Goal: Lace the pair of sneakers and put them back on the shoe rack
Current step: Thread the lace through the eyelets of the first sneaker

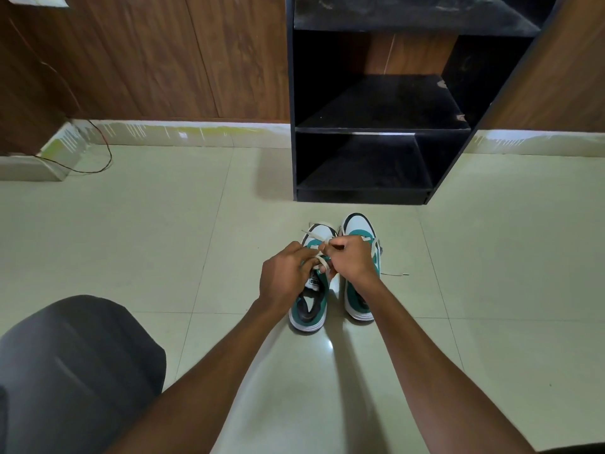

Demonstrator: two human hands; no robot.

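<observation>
Two teal, white and black sneakers stand side by side on the tiled floor, toes pointing away from me. Over the left sneaker [309, 311] my left hand [284, 278] and my right hand [352, 260] each pinch a strand of its cream lace [314, 235], pulled taut between them across the eyelets. My hands hide most of its tongue. The right sneaker [358, 229] stands untouched, partly behind my right wrist, with a loose lace end [394, 274] trailing on the floor to its right. The black shoe rack [379, 129] stands just beyond the sneakers, its shelves bare.
Wood-panelled walls run behind the rack and along the left. A thin red wire [104, 152] loops onto the floor at the left corner. My bent knee in dark cloth [75, 365] fills the lower left. Pale floor tiles [507, 257] surround the sneakers.
</observation>
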